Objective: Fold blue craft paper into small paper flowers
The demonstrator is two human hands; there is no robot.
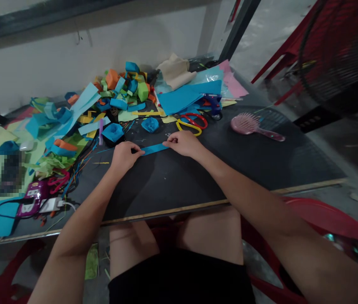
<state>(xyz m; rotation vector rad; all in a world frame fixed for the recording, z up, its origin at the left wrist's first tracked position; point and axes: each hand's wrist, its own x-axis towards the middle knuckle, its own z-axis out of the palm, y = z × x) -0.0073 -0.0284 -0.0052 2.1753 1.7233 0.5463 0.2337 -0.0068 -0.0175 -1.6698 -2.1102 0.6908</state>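
Observation:
A narrow blue paper strip (155, 148) stretches flat between my two hands, just above or on the black tabletop. My left hand (125, 157) pinches its left end between thumb and fingers. At the other end, my right hand (182, 142) pinches the strip in the same way. Beyond the strip lie a folded blue paper piece (150, 124) and, to its left, a larger blue paper shape (112, 132). Scissors with red and yellow handles (189, 125) rest just behind my right hand, which partly covers them.
A heap of folded coloured paper pieces (125, 86) lies against the wall. Blue sheets (185, 101) and a blue glue gun (211, 104) are at the back. A pink hairbrush (255, 126) lies to the right, a purple power strip (33, 197) with cables to the left. A fan (340, 55) stands beyond the table.

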